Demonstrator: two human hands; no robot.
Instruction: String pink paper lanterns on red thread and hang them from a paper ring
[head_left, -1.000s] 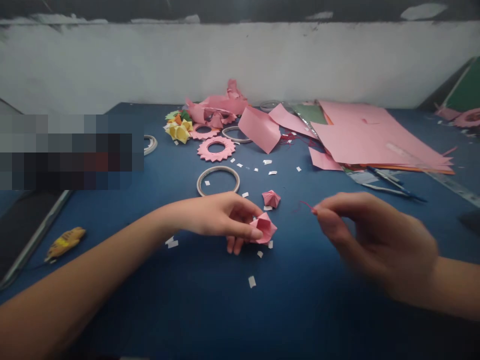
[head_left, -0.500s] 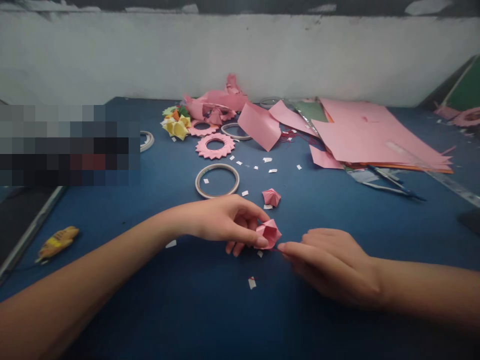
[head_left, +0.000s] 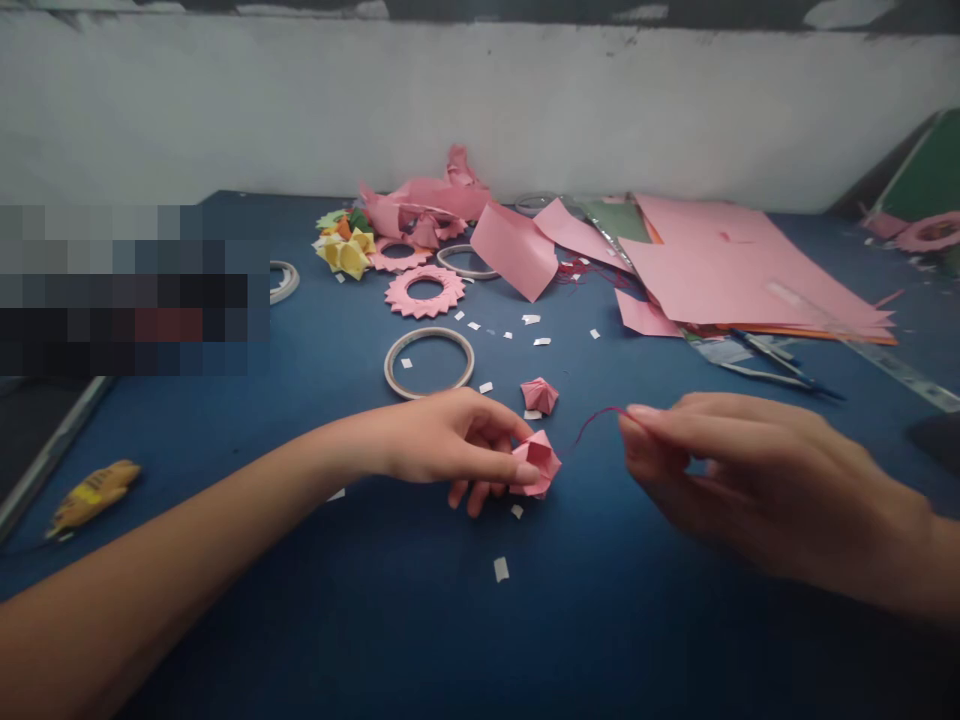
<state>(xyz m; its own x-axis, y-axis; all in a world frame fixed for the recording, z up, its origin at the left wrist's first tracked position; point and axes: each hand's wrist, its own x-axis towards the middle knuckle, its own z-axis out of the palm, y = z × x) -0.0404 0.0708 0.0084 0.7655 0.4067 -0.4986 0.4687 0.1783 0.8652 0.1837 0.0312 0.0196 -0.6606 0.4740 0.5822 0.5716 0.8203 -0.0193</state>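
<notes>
My left hand [head_left: 457, 445] pinches a small folded pink paper piece [head_left: 541, 470], whose hollow opening faces up, with the thumb at its near side. To the right, my right hand [head_left: 720, 480] is closed, thumb and forefinger pinching a thin dark red thread [head_left: 598, 413]. The thread curves down leftward, its lower end apart from the pink piece. Just beyond my left fingertips a second folded pink piece [head_left: 539, 395] lies on the blue table beside a white scrap.
Tape rolls [head_left: 387, 365], pink paper rings [head_left: 424, 292] and yellow folded paper [head_left: 349, 255] lie behind my left hand. Pink sheets [head_left: 727, 275], blue-handled scissors [head_left: 787, 370] and a ruler [head_left: 900, 365] are at back right. A yellow-brown object [head_left: 94, 497] lies left.
My right hand has moved right and up, away from the folded piece, with the red thread in its fingers. My left hand keeps its hold, nearly still. The view has shifted slightly.
</notes>
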